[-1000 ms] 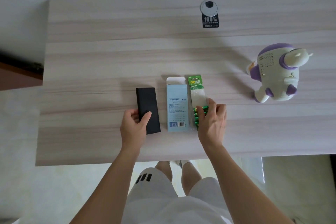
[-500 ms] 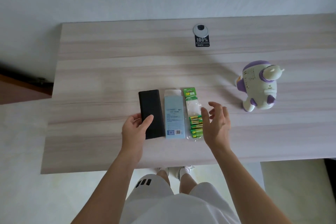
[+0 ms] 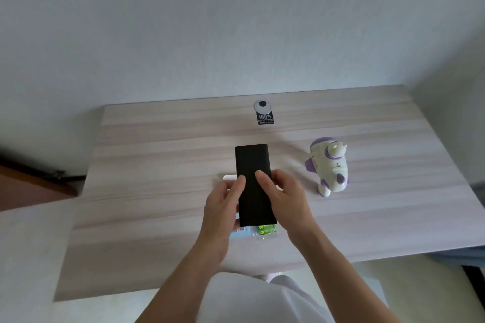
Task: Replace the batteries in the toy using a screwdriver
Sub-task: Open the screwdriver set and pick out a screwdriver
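Note:
Both my hands hold a flat black case (image 3: 254, 165) lifted above the table's middle. My left hand (image 3: 224, 207) grips its left edge and my right hand (image 3: 284, 198) grips its right edge, thumbs on top. Beneath the case, mostly hidden, lie a light blue box (image 3: 240, 232) and a pack of green batteries (image 3: 266, 229). The white and purple toy (image 3: 329, 165) stands upright to the right, well apart from my hands. No screwdriver shows.
The wooden table (image 3: 147, 191) has a round cable grommet with a black sticker (image 3: 263, 113) near its back edge. A wall rises behind it. A brown surface lies at far left, and my white shorts are below the table's front edge.
My left hand has lifted the black case off the table and brought it to the middle. My right hand left the battery pack and took hold of the case. The camera tilted up.

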The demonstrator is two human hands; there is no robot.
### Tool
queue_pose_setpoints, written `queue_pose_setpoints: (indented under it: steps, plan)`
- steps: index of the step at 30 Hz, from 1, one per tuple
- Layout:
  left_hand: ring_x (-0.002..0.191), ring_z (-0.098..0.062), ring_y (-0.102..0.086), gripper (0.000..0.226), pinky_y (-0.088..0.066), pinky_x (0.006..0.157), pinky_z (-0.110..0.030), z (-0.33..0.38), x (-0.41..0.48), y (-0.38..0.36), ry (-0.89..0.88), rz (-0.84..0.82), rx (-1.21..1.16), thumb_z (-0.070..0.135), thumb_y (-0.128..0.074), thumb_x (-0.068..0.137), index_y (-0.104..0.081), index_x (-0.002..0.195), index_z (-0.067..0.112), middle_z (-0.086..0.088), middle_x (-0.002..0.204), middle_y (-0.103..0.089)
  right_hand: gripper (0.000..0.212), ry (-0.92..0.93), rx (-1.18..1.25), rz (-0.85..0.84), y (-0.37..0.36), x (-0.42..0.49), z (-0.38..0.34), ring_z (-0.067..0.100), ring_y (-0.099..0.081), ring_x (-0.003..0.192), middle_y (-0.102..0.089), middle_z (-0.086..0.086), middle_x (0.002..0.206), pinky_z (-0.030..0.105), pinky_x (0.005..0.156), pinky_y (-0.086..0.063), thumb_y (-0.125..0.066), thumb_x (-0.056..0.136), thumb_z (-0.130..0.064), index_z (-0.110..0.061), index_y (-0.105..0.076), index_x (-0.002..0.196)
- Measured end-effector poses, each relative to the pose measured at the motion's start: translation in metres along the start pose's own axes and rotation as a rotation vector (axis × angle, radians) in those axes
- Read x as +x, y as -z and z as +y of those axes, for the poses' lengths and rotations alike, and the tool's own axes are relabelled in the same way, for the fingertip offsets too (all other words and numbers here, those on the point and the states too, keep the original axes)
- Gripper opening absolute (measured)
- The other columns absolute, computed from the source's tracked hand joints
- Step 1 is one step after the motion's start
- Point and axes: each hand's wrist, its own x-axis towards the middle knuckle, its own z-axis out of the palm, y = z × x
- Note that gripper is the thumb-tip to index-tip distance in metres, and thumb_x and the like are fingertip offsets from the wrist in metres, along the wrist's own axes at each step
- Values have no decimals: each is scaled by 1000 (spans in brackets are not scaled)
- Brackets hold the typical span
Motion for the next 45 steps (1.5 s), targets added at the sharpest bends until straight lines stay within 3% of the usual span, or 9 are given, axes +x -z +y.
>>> queue_pose_setpoints:
  steps: [3,12,17,24,29,33,37,40,45]
  plan:
    - [79,-18,-76,29,-63,67,-38,11,-3,-5,-1,-46,60,47,-58,95,-72,93,22,0,86,-77,41,-1,2,-27,7,-1,-2,18,-70,74,-68,10,83,35,60,-58,-60,95,-46,-6,-63,88]
    - [76,-7,-73,22,-57,58,-23,10,-3,-12,-56,-31,85,36,-63,95,-70,90,16,5,78,-74,45,-29,-13,-8,16,4,-1,22,-69,74,-66,9,76,30,61,-52,-56,94,-54,-13,-64,76]
    - [89,-17,-75,17,-61,69,-31,4,-3,-9,-14,-62,69,26,-64,96,-70,101,11,-5,93,-76,33,-21,44,-86,22,2,3,19,-65,71,-65,9,75,27,59,-50,-60,97,-35,-8,-63,79]
    - [87,-26,-75,31,-62,80,-49,-1,-11,-14,70,-80,23,38,-62,96,-71,99,9,-11,94,-76,22,-123,176,-167,31,-14,16,30,-71,92,-71,16,92,48,83,-58,-61,98,-26,-6,-68,94]
    - [87,-21,-75,28,-63,72,-39,-7,-12,-16,56,-108,68,31,-64,96,-71,97,5,-11,94,-76,55,-122,64,-44,27,-20,21,23,-57,61,-57,10,64,38,60,-46,-63,90,-54,-3,-59,68]
    - [94,-23,-74,20,-62,82,-42,-12,-12,-13,39,-137,65,20,-65,96,-70,104,3,-14,100,-75,31,-82,89,-135,34,-23,20,21,-72,78,-72,11,81,29,67,-57,-60,98,-34,-6,-70,86]
    - [96,-26,-74,21,-59,75,-35,-12,-16,-12,97,-156,-9,24,-64,96,-70,107,7,-12,102,-75,16,-68,193,-186,39,-27,22,28,-73,94,-75,13,96,46,88,-59,-61,98,-18,-6,-72,103]
    - [89,-23,-75,34,-59,67,-34,-11,-21,-12,117,-117,65,44,-62,95,-74,99,12,-6,94,-77,17,-94,234,-143,34,-31,22,28,-73,94,-74,14,97,52,89,-58,-64,96,-23,-9,-72,101]
    - [90,-23,-75,32,-62,77,-39,-15,-23,-8,103,-104,72,36,-63,96,-73,99,6,-9,95,-77,40,-150,208,-57,24,-34,16,26,-75,82,-75,12,85,50,77,-62,-62,95,-44,-7,-73,86]
